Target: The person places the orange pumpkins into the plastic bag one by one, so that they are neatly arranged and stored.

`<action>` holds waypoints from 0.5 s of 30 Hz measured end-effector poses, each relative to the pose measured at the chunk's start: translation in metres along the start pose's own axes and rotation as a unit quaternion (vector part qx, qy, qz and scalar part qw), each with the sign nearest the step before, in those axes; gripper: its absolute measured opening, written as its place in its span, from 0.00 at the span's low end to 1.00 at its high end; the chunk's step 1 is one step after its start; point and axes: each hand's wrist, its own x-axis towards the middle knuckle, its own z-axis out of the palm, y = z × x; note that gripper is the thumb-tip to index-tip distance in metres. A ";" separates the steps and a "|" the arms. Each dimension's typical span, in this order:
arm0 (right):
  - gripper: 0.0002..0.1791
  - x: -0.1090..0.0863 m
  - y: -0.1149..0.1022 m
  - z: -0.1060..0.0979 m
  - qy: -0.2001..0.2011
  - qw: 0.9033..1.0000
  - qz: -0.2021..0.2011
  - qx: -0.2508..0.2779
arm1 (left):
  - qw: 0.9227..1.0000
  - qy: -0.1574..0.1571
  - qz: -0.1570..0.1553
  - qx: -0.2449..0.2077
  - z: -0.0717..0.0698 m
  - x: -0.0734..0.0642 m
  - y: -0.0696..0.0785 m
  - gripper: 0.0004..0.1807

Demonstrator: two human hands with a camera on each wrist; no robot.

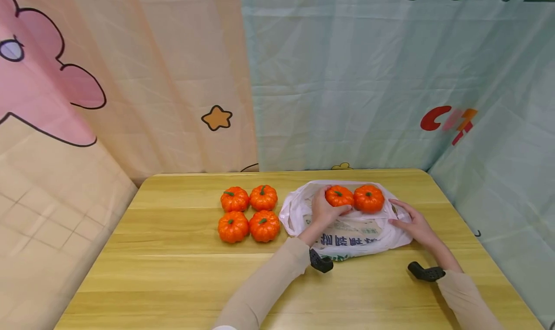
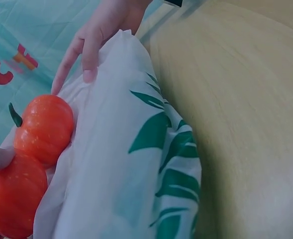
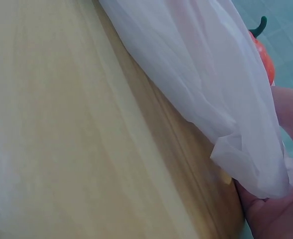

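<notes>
A white plastic bag (image 1: 347, 245) with dark print and green leaves lies on the table, its mouth spread. Two small orange pumpkins (image 1: 369, 198) with green stems sit side by side at its opening. My left hand (image 1: 323, 209) grips the left pumpkin (image 1: 339, 196), thumb on its near side. At the bag's right edge, my right hand (image 1: 418, 226) holds the plastic between thumb and fingers. The left wrist view shows the right hand (image 2: 99, 37) over the bag's rim. In the right wrist view, bag folds hide most of one pumpkin (image 3: 263, 59).
Several more orange pumpkins (image 1: 264, 226) stand in two rows on the wooden table (image 1: 173, 272), left of the bag. Printed curtains (image 1: 347, 89) hang behind the table and along its sides.
</notes>
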 end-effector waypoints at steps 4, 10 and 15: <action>0.36 0.001 -0.001 0.000 -0.001 1.000 0.002 0.000 | 1.000 -0.003 0.005 0.011 0.000 0.000 -0.002 0.39; 0.35 0.001 0.000 0.000 0.002 1.000 -0.001 0.001 | 1.000 -0.009 0.010 0.019 0.001 0.001 -0.006 0.38; 0.35 0.001 0.003 0.000 0.005 1.000 -0.002 0.000 | 1.000 -0.010 -0.004 -0.002 0.001 0.001 -0.008 0.39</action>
